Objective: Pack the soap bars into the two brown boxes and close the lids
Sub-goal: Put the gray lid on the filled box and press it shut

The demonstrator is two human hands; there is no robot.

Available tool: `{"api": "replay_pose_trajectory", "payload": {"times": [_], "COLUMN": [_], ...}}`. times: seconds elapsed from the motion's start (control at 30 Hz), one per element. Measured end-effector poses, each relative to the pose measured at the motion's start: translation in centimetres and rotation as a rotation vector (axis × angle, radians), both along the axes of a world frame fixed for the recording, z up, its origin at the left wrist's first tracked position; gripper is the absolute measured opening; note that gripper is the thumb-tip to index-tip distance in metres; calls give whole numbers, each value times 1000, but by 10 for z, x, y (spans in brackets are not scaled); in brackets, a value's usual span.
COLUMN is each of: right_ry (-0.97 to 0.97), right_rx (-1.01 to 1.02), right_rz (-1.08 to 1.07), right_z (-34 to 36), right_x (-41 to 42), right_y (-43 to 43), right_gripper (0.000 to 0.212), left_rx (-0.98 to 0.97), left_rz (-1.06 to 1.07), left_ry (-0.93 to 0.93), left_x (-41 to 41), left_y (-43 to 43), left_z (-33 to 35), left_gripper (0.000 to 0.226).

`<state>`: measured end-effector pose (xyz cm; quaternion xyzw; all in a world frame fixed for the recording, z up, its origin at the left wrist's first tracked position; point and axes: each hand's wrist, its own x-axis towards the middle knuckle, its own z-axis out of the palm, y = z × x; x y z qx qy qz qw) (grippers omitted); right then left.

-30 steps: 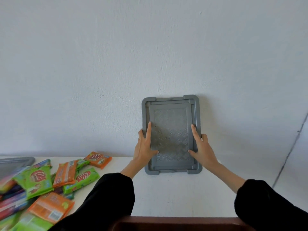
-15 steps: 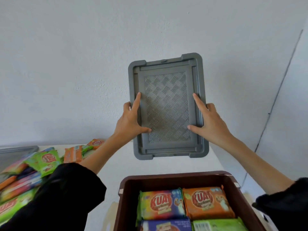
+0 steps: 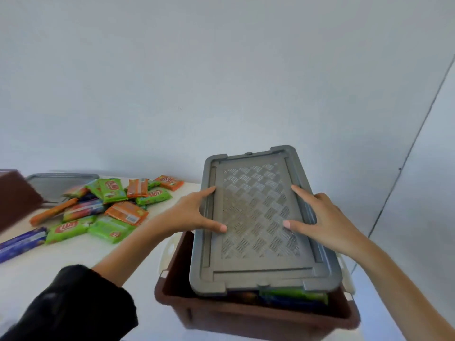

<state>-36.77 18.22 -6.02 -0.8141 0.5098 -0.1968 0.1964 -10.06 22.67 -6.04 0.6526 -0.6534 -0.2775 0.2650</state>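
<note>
Fingers of both hands grip grey lid by its long edges, steadying it level above brown box; soap bars packed beneath.

A plain pale grey-white wall fills most of the view, evenly lit with soft shading toward its lower part. At right, a thin dark line runs diagonally, marking the corner with 1 adjoining wall. Below stands a white counter, its surface matte.
</note>
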Motion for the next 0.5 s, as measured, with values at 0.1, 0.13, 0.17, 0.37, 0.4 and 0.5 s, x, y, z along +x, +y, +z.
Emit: {"api": "replay_pose_trajectory", "payload": {"times": [0.1, 0.13, 0.17, 0.37, 0.4, 0.5], "right_ry": [24, 30, 33, 109, 111, 116], "right_rx": [63, 77, 91, 84, 42, -87], "right_rz": [20, 20, 18, -21, -43, -111], "right_z": [-19, -24, -28, -41, -41, -44], "right_x": [-7, -9, -10, -6, -5, 1], "right_y": [17, 21, 25, 48, 55, 89], "right_gripper": [81, 81, 80, 76, 74, 74], "left_rx": [38, 39, 29, -251, -293, -390], "left_rz": [44, 60, 70, 317, 333, 151], "left_ry": [-47, -108, -184, -600, -667, -550], "left_x": [-8, -9, -9, -3, -3, -9], "left_y": [29, 37, 45, 52, 46, 20], "left_z": [-13, -15, -17, -12, -9, -6], "left_gripper": [85, 80, 73, 42, 40, 38]}}
